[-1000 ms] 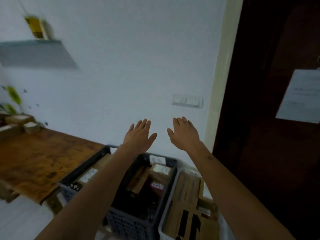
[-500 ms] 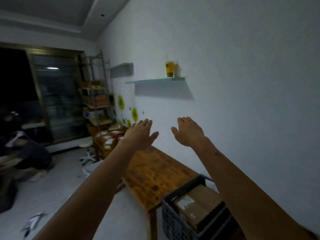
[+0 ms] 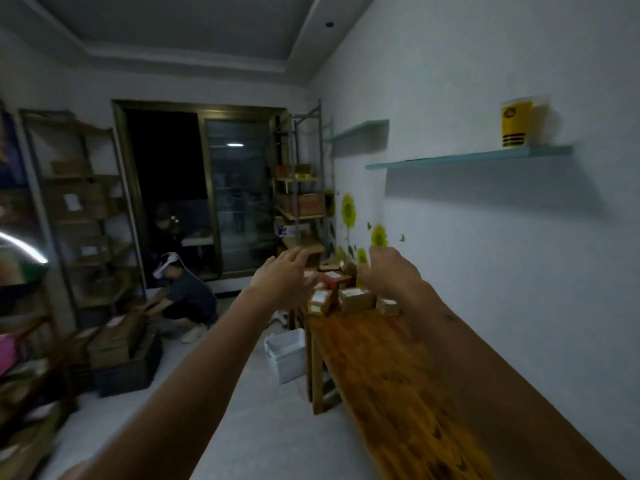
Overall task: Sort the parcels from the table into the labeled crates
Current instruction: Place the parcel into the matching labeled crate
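I have turned away from the crates, which have dropped out of view, and now face down the long bench (image 3: 391, 368), so I judge I am going back for another load. My left hand (image 3: 284, 275) and right hand (image 3: 391, 271) are raised apart, fingers loose, holding nothing. The parcels (image 3: 346, 292) sit heaped at the bench's far end against the wall; the bench's long axis runs away from me toward them.
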